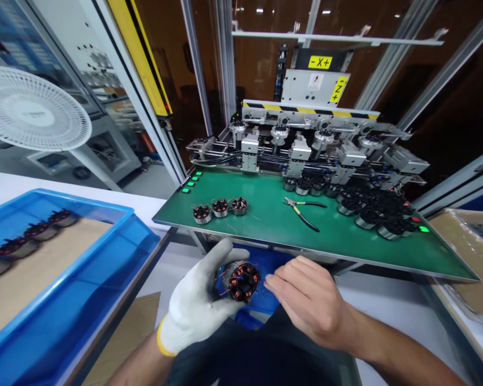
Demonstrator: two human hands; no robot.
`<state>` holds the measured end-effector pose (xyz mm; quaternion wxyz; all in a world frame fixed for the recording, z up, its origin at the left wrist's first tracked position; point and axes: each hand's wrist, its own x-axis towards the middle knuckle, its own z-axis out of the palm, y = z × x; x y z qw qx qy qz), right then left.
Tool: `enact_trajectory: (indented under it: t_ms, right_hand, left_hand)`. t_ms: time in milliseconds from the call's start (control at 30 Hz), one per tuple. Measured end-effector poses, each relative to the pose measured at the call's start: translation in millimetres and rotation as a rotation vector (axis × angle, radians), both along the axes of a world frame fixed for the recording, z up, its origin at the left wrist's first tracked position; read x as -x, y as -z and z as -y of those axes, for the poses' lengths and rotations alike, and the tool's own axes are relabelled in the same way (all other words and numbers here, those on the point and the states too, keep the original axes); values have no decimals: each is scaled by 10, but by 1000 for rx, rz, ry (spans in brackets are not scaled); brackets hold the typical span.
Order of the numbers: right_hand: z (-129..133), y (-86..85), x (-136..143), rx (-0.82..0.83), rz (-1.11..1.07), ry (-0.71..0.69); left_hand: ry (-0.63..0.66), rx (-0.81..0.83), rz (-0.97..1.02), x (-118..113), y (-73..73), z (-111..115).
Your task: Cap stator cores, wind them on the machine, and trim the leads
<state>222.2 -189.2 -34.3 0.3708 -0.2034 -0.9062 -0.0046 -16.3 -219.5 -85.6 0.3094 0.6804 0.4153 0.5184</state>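
Note:
My left hand (203, 297), in a white glove with a yellow cuff, grips a motor stator (243, 281) wound with copper wire. Its open ring faces up toward me, and loose wire ends stick out on its left side. Just right of the stator is my bare right hand (312, 300), its fingers curled into a pinch. Whatever those fingertips hold, perhaps a thin wire, is too small to make out. Beyond the hands, three wound stators (220, 208) stand on the green work surface (261, 214), and cutting pliers (304, 210) lie there with handles apart.
A winding machine (298, 150) spans the back of the green surface. Dark stators (370, 206) crowd its right side. At left, a blue tray (123, 214) holds several wound stators (40, 230) on cardboard, near a white fan (32, 110). A cardboard box (462, 230) stands far right.

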Motion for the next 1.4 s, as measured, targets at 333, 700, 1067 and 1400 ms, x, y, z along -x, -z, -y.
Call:
enact_trajectory:
  t_ms: [333, 700, 1067, 1400]
  right_hand:
    - [61, 23, 183, -137, -168, 13]
    - [-833, 488, -415, 237, -223, 357]
    - [-1687, 962, -1034, 407, 524, 699]
    - [-1767, 814, -1044, 571, 263, 619]
  left_hand:
    - [-92, -258, -441, 121, -57, -30]
    - [-421, 94, 213, 181, -94, -105]
    - [-518, 151, 322, 296, -58, -82]
    - [-578, 181, 312, 226, -164, -85]
